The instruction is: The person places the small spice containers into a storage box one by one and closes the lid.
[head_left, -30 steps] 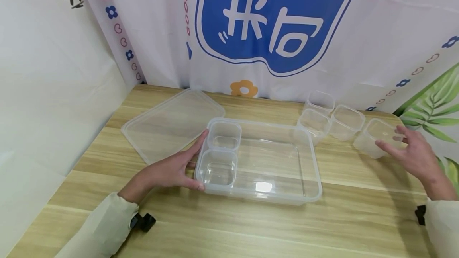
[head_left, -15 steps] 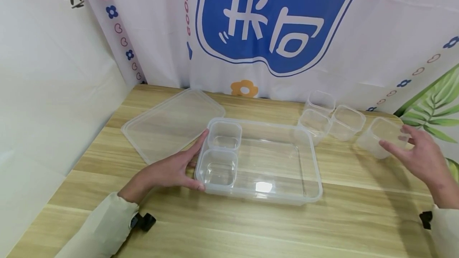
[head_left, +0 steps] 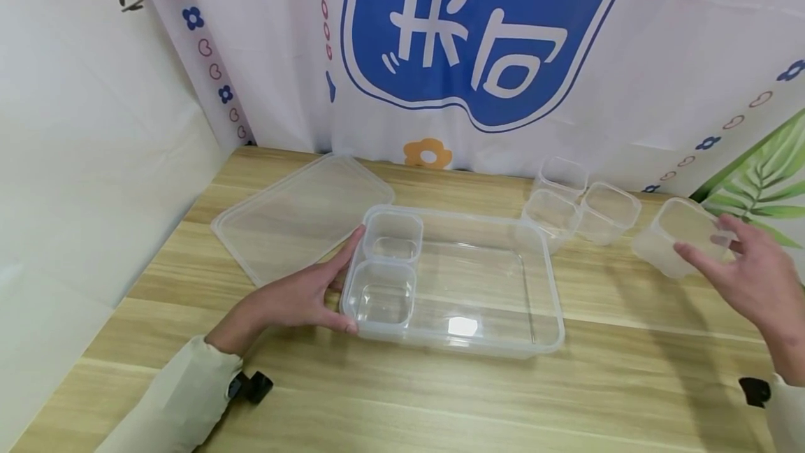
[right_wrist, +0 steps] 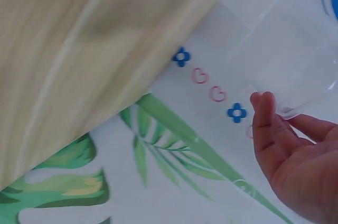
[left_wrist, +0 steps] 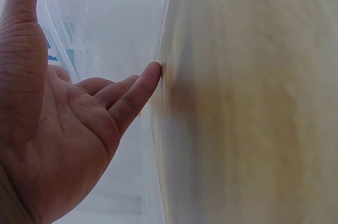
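My left hand (head_left: 302,296) rests against the left end of a large clear plastic food box (head_left: 544,285), its thumb near the front corner and its fingers fairly straight along the wall. In the left wrist view, the fingertips touch the box wall. Two small clear containers (head_left: 393,292) sit side by side inside the box's left end. At the far right, my right hand (head_left: 751,271) pinches the rim of another small container (head_left: 676,236), which appears raised above the table. The right wrist view shows this container (right_wrist: 285,55) at the fingertips.
Several small clear containers (head_left: 606,212) stand grouped at the back right of the wooden table (head_left: 402,404). A flat translucent lid (head_left: 302,219) lies at the back left, close to the box. Behind the table hangs a printed curtain (head_left: 283,54).
My right hand has carried the small container to the right, farther from the grouped ones, and it looks slightly higher. My left hand and the box have stayed in place.
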A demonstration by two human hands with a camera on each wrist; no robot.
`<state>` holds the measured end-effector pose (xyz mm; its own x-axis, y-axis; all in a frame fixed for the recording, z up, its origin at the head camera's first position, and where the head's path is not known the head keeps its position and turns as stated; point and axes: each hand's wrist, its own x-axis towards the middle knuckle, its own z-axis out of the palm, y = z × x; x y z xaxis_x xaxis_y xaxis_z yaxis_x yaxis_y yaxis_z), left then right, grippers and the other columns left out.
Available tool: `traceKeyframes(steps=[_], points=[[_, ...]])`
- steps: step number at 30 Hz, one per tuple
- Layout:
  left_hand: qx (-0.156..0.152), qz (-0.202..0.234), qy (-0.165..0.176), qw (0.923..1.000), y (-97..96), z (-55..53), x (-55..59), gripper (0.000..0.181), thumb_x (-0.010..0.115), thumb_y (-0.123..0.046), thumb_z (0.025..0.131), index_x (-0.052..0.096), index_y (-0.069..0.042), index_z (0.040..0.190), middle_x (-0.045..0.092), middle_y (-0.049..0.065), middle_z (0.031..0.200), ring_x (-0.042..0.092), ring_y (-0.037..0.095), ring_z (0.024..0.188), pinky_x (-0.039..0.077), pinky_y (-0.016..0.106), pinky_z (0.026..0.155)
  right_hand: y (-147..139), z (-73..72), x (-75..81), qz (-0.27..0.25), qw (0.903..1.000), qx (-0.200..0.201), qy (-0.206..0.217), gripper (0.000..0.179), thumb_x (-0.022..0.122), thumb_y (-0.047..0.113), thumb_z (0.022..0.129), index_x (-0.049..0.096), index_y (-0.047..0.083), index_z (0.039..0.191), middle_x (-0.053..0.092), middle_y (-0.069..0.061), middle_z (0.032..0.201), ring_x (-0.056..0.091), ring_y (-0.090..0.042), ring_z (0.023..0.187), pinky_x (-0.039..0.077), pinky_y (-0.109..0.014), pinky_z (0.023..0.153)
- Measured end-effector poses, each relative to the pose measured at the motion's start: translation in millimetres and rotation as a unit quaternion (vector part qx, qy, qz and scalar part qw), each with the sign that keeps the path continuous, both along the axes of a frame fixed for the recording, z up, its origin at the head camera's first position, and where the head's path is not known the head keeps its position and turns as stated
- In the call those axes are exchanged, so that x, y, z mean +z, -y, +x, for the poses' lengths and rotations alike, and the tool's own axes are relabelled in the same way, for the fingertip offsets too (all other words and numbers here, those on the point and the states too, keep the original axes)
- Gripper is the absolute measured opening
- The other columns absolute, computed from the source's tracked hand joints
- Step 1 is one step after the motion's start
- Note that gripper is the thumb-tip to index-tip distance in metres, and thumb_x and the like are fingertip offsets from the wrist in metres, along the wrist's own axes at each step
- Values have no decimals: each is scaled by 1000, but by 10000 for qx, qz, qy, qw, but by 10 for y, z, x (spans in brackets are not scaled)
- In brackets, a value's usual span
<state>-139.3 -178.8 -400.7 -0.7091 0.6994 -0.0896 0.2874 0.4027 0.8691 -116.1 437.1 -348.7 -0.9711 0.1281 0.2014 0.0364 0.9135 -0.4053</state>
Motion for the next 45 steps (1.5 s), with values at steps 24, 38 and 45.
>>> traceKeyframes(steps=[24,38,45], points=[[-9,-72,-89,9999,2,-1,1,138,92,-34,80,-19,-37,162,9,19,168,60,27,123,48,41,101,768,152,315,-536,9932,707,-753,78,79,21,92,39,-4,155,45,-38,139,55,-60,102,37,-1,61],[-1,-22,-39,10000,5,-1,-13,138,92,-32,80,-20,-36,162,7,20,168,59,31,124,50,39,99,1274,15,357,-831,9788,1664,-857,84,86,18,86,42,-3,154,53,-28,136,55,-35,106,42,-3,70],[-18,73,-30,10000,-2,-5,-16,139,92,-29,80,-20,-35,162,8,22,168,58,33,126,50,38,98,1503,-60,386,-827,9722,2058,-752,83,88,19,84,45,-4,151,50,-26,141,55,-37,113,45,-5,70]])
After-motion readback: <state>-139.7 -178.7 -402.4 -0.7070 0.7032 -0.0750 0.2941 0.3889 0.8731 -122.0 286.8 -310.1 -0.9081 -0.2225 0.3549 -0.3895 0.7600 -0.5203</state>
